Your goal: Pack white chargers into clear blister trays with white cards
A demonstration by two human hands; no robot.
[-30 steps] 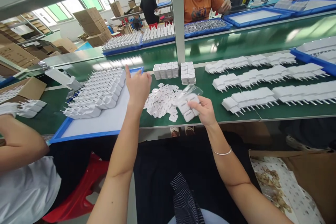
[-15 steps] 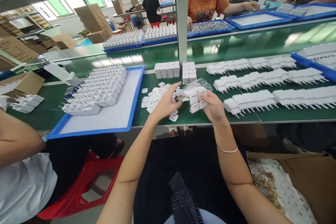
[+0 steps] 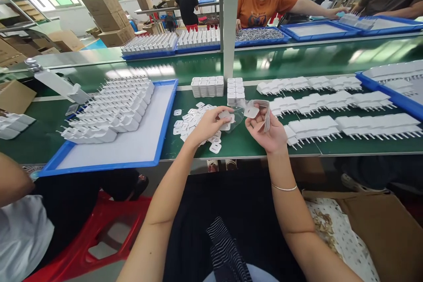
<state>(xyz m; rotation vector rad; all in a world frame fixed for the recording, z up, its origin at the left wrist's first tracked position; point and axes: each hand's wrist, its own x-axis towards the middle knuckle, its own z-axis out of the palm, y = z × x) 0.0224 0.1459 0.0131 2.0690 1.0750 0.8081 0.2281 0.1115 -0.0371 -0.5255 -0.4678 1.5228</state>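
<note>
My left hand [image 3: 209,127] is closed at the edge of a clear plastic bag [image 3: 238,119], with white square plates at its fingertips; whether these lie inside the bag is hard to tell. In my right hand [image 3: 269,135], fingers curl round a stack of thin white plates [image 3: 267,116], seen edge-on, and one plate [image 3: 251,112] tilts away from the rest. Below and left of my left hand lies a loose pile of white plates [image 3: 188,123] on the green bench. Neat plate stacks [image 3: 208,87] stand behind, with another stack group [image 3: 235,91] beside them.
Left stands a blue-rimmed tray [image 3: 161,141] carrying rows of white plug housings [image 3: 109,114], pins up. Rows of similar housings [image 3: 330,103] lie at right. A metal post [image 3: 228,22] rises behind the stacks. Co-workers sit across the bench and at my left.
My right hand has turned palm up, so the plates in it now show edge-on. The bag has moved away from the right hand and hangs by my left fingers. The view has shifted slightly.
</note>
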